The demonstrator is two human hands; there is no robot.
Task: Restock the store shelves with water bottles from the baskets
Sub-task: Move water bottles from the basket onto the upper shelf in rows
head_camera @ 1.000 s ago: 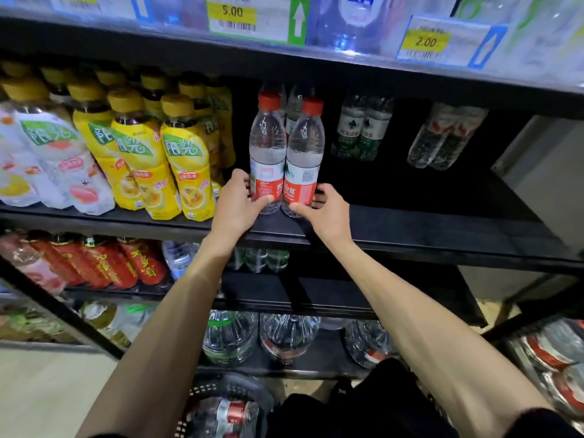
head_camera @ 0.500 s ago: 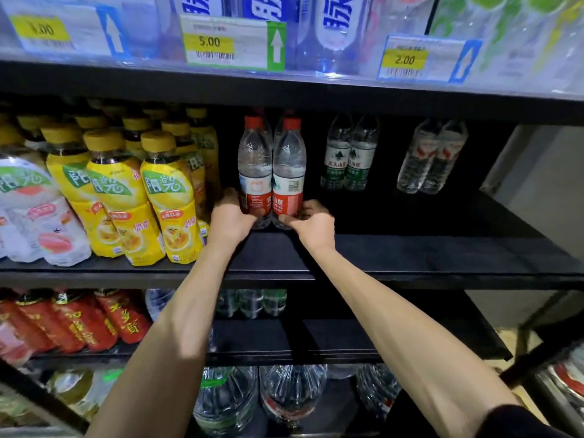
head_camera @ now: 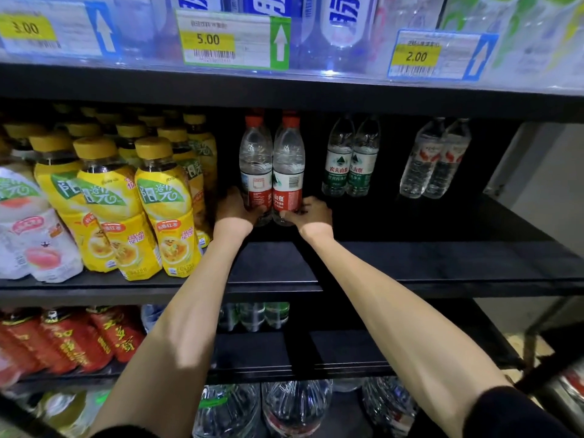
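Head view. Two red-capped water bottles were seen upright and side by side, touching each other, set well back on the middle shelf (head_camera: 410, 263). The left red-capped bottle (head_camera: 255, 165) was gripped near its base by the left hand (head_camera: 234, 210), with the fingers curled round the lower label. The right red-capped bottle (head_camera: 288, 165) was gripped near its base by the right hand (head_camera: 313, 214), with the thumb and fingers wrapped round the lower label. Both forearms were extended over the front edge of the shelf. Whether the bottle bases were resting on the shelf could not be told, as they were partly hidden by the hands.

Just to the left of the pair, rows of yellow-capped tea bottles (head_camera: 164, 210) were stocked up to the shelf front, with peach drink bottles (head_camera: 28, 229) beside them at the far left. To the right, apart from the held pair, two green-labelled water bottles (head_camera: 349, 162) were placed at the back, and further right two clear bottles with red markings (head_camera: 436, 159). The front of the shelf below these was bare.

On the rail of the shelf above, a price tag marked 5.00 (head_camera: 234, 41) and a price tag marked 2.00 (head_camera: 439, 55) were fixed. On the shelf below, red-labelled bottles (head_camera: 63, 339) were stored at the left. At the bottom, large water jugs (head_camera: 294, 406) were visible.
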